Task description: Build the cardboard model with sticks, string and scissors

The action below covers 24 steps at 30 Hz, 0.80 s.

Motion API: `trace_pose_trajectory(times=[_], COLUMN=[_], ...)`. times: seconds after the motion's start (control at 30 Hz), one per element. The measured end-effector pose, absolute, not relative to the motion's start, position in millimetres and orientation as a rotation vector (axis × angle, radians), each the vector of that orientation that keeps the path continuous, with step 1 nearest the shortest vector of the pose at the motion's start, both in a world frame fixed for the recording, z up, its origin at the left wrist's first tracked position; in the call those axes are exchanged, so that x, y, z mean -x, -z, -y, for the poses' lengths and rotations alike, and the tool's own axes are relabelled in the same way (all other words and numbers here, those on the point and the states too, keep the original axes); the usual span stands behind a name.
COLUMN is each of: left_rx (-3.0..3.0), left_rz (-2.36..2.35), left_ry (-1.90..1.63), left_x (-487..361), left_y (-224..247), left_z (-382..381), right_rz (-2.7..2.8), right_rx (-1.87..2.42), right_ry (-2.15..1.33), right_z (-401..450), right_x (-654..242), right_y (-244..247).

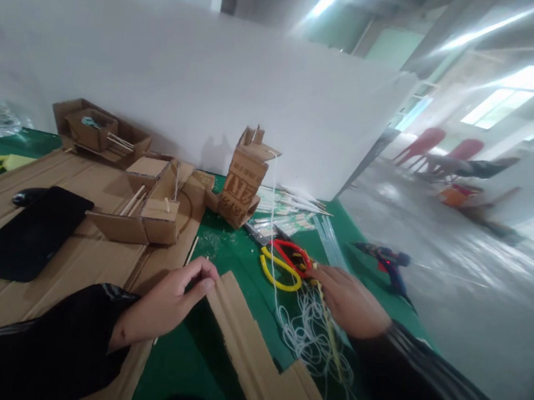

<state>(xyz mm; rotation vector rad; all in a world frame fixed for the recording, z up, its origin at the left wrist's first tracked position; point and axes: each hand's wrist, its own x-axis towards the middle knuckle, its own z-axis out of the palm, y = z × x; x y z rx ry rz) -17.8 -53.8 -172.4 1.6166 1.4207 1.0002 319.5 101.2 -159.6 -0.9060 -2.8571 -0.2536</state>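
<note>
My left hand (172, 298) pinches the upper corner of a long, notched strip of cardboard (250, 337) between thumb and fingers. To the right, my right hand (352, 301) is closed at the red handle of the scissors (292, 255), its fingertips partly hidden. A yellow handle loop (281, 274) lies beside the red one; whether it belongs to a second pair I cannot tell. Beneath and beside my right hand lies a loose tangle of white string (304, 328). One strand rises from it to the top of an upright cardboard piece (245, 178).
Cardboard box-like structures (161, 213) stand on a large cardboard sheet at left, near a black flat tablet-like object (27, 232). Thin sticks (290, 206) lie behind the scissors. A glue gun (386, 260) rests at the green table's right edge. A white panel (175, 78) stands behind.
</note>
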Motion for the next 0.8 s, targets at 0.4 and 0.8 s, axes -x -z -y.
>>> trace_pose_trajectory(times=[0.4,0.8], left_rx=[-1.621,-1.606], left_rz=[-1.448,-1.450], left_ry=[-1.045,-1.030], left_x=[18,18], left_y=[167,166], left_z=[54,54], right_rz=[2.873,2.777], right_rx=[1.275,1.416], right_ry=[0.193,0.195], right_z=[-89,-96], right_x=[-315,-319], right_y=[143,144])
